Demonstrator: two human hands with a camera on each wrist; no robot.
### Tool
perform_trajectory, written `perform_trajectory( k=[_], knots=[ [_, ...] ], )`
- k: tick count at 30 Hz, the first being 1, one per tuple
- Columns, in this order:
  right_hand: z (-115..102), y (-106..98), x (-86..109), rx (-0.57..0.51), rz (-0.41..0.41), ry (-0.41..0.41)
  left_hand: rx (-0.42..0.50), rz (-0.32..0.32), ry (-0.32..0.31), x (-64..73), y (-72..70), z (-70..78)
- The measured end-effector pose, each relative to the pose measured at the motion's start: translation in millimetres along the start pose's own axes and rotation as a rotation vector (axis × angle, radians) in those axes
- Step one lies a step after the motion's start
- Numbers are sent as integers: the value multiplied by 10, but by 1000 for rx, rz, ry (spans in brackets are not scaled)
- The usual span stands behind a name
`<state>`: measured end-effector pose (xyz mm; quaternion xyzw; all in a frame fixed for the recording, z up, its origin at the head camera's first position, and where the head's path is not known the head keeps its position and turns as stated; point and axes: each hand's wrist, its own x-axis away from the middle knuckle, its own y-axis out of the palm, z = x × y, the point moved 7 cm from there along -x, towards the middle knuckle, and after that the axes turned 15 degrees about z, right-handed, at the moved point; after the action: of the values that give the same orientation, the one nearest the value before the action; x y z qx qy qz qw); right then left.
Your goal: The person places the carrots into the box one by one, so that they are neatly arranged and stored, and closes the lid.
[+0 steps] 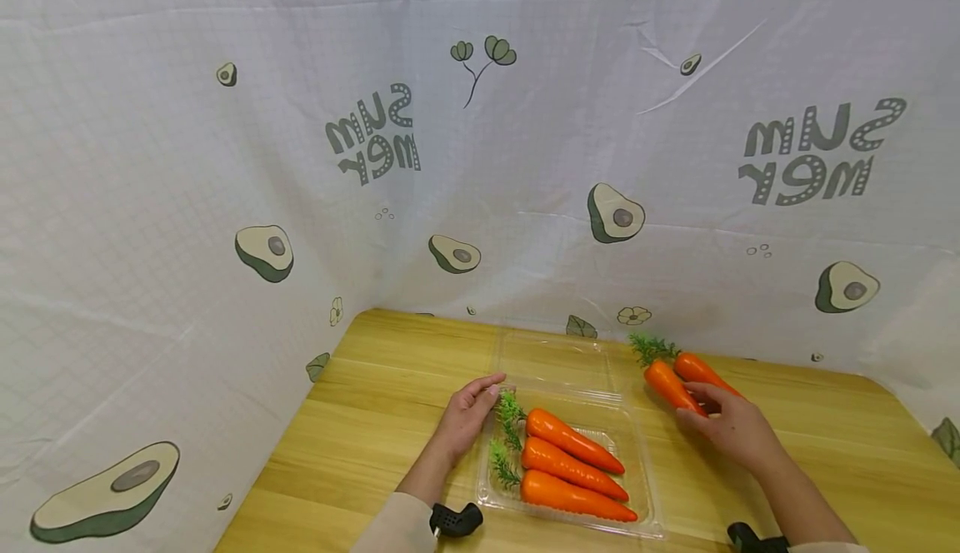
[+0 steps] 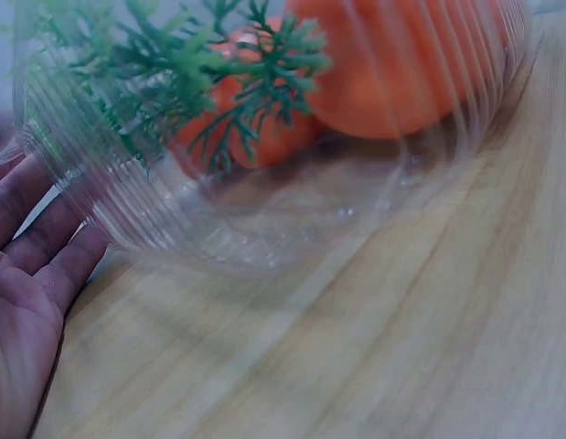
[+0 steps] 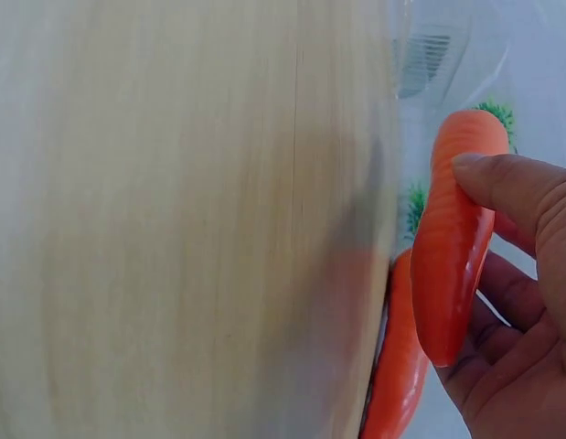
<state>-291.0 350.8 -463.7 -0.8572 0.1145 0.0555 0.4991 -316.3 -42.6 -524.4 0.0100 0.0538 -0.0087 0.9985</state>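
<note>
My right hand [image 1: 731, 426] pinches an orange toy carrot [image 3: 452, 238] between thumb and fingers, its green leafy top pointing away. Just beyond it a second carrot [image 1: 705, 371] lies on the table. In the head view my left hand [image 1: 462, 420] rests at the left edge of a clear plastic clamshell box [image 1: 648, 486]. Its fingers [image 2: 68, 265], nearly straight, touch the ribbed wall in the left wrist view. Inside the box three carrots [image 1: 573, 463] lie side by side, leaves to the left and tips to the right. The clear lid [image 1: 555, 361] is folded back behind the box.
The wooden table [image 1: 352, 445] has rounded far corners. White cloth [image 1: 525, 145] printed with avocados and lettering hangs behind it and along the left side. A black strap mount [image 1: 456, 520] sits on the left wrist, and another [image 1: 753, 539] on the right.
</note>
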Motion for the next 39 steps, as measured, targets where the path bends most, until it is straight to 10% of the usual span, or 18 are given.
perform_trajectory(
  k=[39],
  knots=[
    [-855, -177, 316, -82, 132, -201, -13, 7, 0, 12, 0, 19]
  ],
)
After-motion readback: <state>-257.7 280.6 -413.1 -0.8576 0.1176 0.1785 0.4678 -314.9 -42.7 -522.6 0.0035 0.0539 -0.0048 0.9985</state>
